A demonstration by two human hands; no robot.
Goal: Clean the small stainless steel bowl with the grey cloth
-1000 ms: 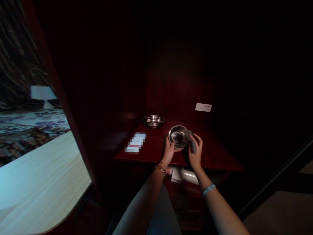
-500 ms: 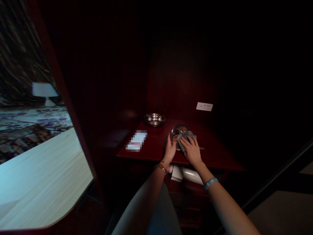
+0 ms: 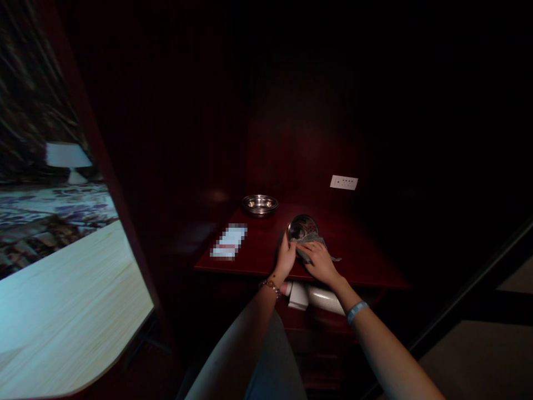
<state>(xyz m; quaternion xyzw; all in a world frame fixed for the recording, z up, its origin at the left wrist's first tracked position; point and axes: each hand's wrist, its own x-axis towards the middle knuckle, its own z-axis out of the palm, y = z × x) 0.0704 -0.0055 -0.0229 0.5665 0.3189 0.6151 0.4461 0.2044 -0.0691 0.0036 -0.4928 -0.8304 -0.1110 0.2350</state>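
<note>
A shiny metal bowl (image 3: 300,225) is tilted above the dark red shelf (image 3: 358,253), its hollow side towards me. My left hand (image 3: 286,254) grips its left rim, thumb on the near side. A grey cloth (image 3: 314,241) covers the bowl's lower right part, one corner trailing to the right. Over that cloth lies my right hand (image 3: 320,261), its fingers pressing it against the bowl and reaching towards my left thumb. Behind and to the left, some stacked metal bowls (image 3: 260,205) rest on the shelf.
A blurred-out pale flat item (image 3: 229,241) lies at the shelf's left. White rolls (image 3: 325,299) and a white box (image 3: 298,295) sit underneath. A socket plate (image 3: 343,182) is on the back panel. Left of the partition are a pale wooden table (image 3: 75,311) and a lamp (image 3: 69,155).
My right hand has slid left and down with the cloth, uncovering more of the bowl's inside. The bowl is turned a little in my left hand. The view has shifted slightly.
</note>
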